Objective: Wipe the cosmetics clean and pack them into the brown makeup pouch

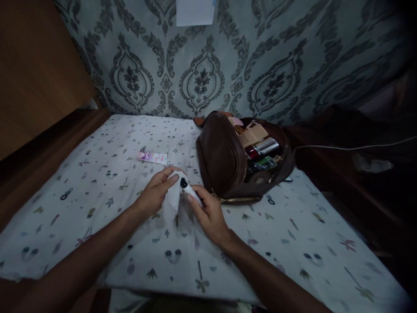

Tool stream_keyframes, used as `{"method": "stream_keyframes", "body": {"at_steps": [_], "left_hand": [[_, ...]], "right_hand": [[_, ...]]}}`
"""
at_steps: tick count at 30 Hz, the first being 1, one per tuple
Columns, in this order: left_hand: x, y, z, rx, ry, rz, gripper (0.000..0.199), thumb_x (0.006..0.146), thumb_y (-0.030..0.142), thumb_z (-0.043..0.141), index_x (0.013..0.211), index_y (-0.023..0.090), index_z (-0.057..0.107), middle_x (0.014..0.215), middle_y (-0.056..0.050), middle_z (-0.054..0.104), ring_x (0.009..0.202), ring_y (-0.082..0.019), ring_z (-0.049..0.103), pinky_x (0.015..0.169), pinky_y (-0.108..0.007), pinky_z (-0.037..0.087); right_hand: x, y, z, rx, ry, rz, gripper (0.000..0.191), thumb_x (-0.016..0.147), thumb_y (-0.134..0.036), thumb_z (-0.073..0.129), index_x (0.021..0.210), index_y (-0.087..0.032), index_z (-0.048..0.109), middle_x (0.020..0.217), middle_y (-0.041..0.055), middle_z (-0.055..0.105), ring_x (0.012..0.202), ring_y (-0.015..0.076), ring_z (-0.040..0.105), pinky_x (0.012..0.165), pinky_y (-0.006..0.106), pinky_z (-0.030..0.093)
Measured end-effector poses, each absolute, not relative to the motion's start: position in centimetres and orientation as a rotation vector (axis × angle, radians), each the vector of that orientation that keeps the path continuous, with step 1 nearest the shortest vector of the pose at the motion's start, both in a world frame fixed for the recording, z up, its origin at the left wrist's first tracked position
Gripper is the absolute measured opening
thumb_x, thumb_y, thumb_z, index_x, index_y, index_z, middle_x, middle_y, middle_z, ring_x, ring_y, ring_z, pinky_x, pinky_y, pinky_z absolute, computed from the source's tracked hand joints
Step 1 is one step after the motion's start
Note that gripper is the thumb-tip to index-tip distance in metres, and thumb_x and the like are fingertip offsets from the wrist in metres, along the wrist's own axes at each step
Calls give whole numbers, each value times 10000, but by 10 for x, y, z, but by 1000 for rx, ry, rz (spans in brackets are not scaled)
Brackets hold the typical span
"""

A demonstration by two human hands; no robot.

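Note:
My left hand (159, 187) is closed on a white wipe or tissue (171, 204), which hangs down below the fingers. In my right hand (209, 213) is a white tube with a black cap (193, 191), its black end pointing up and left against the wipe. Both hands are close together above the patterned sheet. A pink and white tube (152, 157) lies flat on the sheet, beyond my left hand. To the right of my hands stands an open brown leather bag (221, 152) with cosmetics inside, among them a silver and red cylinder (263, 148).
The white printed sheet (130, 261) covers the surface under my hands. Patterned wallpaper (202, 74) rises behind it, with a white sheet of paper (194, 12) on it. Wooden furniture (39, 78) stands at the left. A white cable (342, 148) runs off at the right.

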State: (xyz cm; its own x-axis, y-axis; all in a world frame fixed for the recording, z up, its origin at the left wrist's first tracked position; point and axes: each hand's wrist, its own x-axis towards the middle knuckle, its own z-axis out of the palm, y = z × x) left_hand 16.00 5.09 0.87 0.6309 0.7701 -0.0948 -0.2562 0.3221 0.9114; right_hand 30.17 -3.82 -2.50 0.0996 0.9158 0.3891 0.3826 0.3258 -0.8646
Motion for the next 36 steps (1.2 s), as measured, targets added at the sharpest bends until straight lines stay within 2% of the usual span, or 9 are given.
{"method": "stream_keyframes", "body": {"at_steps": [3,7,12,15,21,25,30,34,36], "left_hand": [[161,51,1,1038,583,743,424,720,443,834,1011,196,650,683,43,624,522,-77,524,513,-181,419],[164,47,-6,1069,554,746,404,736,418,825,1040,196,679,798,9,677,660,-115,592,640,-213,469],[164,48,-8,1100,569,737,435,705,452,841,1020,182,712,858,-10,699,696,-123,588,682,-226,468],[163,50,-10,1111,588,737,418,687,456,853,964,172,720,848,-6,694,693,-113,583,675,-215,464],[162,52,-14,1130,604,749,374,712,467,835,871,160,695,720,27,633,603,-87,546,583,-188,445],[163,51,-16,1080,638,765,396,696,480,844,863,161,680,665,41,613,544,-72,516,522,-172,421],[166,45,-14,995,660,778,536,641,486,878,1031,170,691,767,18,660,607,-89,563,573,-186,469],[165,44,-14,1042,602,742,563,642,373,894,1131,195,680,893,1,686,763,-127,621,703,-218,512],[165,45,-15,1040,607,733,536,642,370,891,1104,188,690,880,-2,695,757,-135,629,713,-233,514]], "right_hand": [[300,-37,-25,-1276,-1371,682,276,1020,-384,422,934,-196,605,701,-24,548,633,133,500,607,244,392],[301,-36,-26,-1343,-1285,637,366,1043,-380,340,758,-212,497,694,-14,474,650,145,466,620,270,369],[304,-35,-22,-1380,-1444,480,239,1011,-324,431,888,-203,596,868,40,573,816,181,550,741,296,427],[304,-37,-22,-1392,-1482,474,188,994,-304,464,935,-198,609,896,48,595,847,185,569,770,306,438],[301,-40,-27,-1344,-1348,747,181,977,-389,506,917,-218,517,744,-11,582,671,147,554,610,261,408],[301,-38,-30,-1311,-1271,832,191,955,-411,545,952,-223,512,762,-8,618,677,147,572,565,239,399],[302,-37,-27,-1436,-1390,615,297,1019,-401,400,1020,-208,625,825,29,658,754,181,612,706,299,471],[301,-37,-29,-1432,-1417,507,382,1040,-349,331,1211,-220,647,1130,102,689,1059,243,632,977,408,476],[301,-37,-33,-1430,-1460,464,390,1031,-329,348,1277,-221,630,1143,116,672,1073,246,626,999,418,474]]}}
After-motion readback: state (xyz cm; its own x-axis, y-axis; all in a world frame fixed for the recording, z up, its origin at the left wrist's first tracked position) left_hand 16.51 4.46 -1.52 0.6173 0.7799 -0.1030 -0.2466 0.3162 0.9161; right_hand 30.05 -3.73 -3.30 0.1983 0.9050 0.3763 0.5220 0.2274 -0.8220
